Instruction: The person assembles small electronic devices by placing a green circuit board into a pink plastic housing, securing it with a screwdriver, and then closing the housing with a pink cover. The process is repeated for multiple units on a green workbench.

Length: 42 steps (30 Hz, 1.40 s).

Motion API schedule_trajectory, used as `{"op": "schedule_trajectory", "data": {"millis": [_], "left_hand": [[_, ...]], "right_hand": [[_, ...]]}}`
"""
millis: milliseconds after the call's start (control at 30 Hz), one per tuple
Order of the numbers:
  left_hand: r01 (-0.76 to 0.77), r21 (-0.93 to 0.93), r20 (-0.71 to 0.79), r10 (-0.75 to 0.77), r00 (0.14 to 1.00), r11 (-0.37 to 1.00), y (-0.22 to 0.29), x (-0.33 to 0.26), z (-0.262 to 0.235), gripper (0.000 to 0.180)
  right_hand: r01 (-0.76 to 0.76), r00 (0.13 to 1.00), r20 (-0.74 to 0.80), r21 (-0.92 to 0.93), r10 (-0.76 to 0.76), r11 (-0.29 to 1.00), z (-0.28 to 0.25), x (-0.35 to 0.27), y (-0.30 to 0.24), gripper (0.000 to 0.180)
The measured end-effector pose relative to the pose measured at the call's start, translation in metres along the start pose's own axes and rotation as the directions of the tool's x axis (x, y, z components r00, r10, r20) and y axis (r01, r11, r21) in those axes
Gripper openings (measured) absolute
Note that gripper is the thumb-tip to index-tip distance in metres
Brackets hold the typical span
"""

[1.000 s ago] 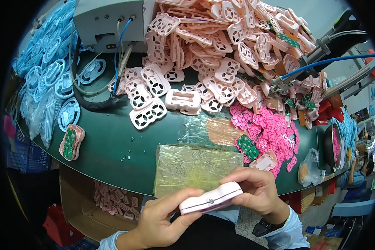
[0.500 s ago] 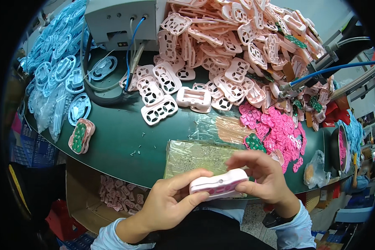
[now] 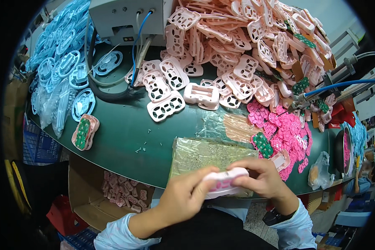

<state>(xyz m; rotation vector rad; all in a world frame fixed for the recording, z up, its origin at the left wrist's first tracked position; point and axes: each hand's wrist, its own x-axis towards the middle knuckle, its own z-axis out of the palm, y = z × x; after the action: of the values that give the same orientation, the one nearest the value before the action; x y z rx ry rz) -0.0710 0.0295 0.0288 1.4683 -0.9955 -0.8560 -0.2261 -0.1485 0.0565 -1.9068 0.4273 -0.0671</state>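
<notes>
My left hand (image 3: 182, 194) and right hand (image 3: 264, 178), fingers curled, pinch a seemingly joined pink casing (image 3: 222, 186); one green-boarded shell (image 3: 86, 132) lies uncovered.

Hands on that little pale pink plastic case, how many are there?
2: the person's left hand is at the left end of the small, pale pink plastic case, and the right hand is at its right end. Some fingers are hidden.
</notes>
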Motion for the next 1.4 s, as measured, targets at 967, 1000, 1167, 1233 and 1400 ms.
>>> {"op": "schedule_trajectory", "data": {"millis": [967,1000,1167,1233,1400], "left_hand": [[-0.381,0.492,0.229,0.306,0.924,0.783,-0.009,0.025,-0.013,0.041],[-0.37,0.489,0.223,0.297,0.928,0.79,-0.009,0.026,-0.013,0.041],[-0.351,0.49,0.211,0.282,0.936,0.798,-0.012,0.027,-0.012,0.039],[-0.361,0.488,0.189,0.308,0.933,0.795,-0.012,0.026,-0.01,0.036],[-0.033,0.26,0.229,-0.028,0.973,0.965,0.0,0.033,-0.02,0.041]], "right_hand": [[0.5,0.826,0.079,-0.558,-0.558,0.662,0.0,0.017,0.014,0.039],[0.499,0.823,0.072,-0.566,-0.563,0.656,0.001,0.016,0.015,0.039],[0.445,0.853,0.01,-0.536,-0.521,0.718,0.008,0.01,0.019,0.038],[0.411,0.881,0.007,-0.504,-0.473,0.76,0.007,0.009,0.016,0.036],[0.051,0.991,-0.132,0.241,-0.02,0.969,0.006,0.008,0.015,0.028]]}}
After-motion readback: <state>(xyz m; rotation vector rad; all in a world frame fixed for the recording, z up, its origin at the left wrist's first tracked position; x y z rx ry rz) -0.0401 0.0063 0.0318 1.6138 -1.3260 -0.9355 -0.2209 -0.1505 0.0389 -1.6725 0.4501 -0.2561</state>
